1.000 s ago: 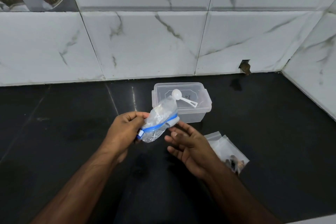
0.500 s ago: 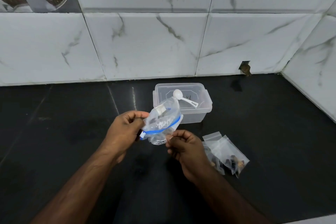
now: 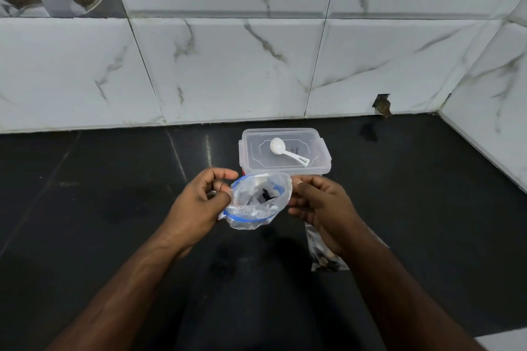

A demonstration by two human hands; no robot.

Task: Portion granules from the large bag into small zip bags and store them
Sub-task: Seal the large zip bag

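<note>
A clear plastic bag with a blue zip strip (image 3: 258,202) hangs between my hands above the black counter, its mouth spread wide toward me, with a few dark bits inside. My left hand (image 3: 199,204) pinches its left rim. My right hand (image 3: 319,208) pinches its right rim. Behind the bag stands a clear lidded plastic box (image 3: 285,155) with a white scoop (image 3: 286,151) lying on its lid. Small zip bags holding brown granules (image 3: 325,256) lie on the counter, partly hidden under my right wrist.
The black counter (image 3: 114,208) runs back to a white marble-tiled wall (image 3: 228,65) and a side wall on the right (image 3: 484,108). A small hole in the tile (image 3: 382,105) sits at the back right.
My right hand has come up from below and taken hold of the bag's right rim. Together the hands have pulled the mouth wide and turned it toward me.
</note>
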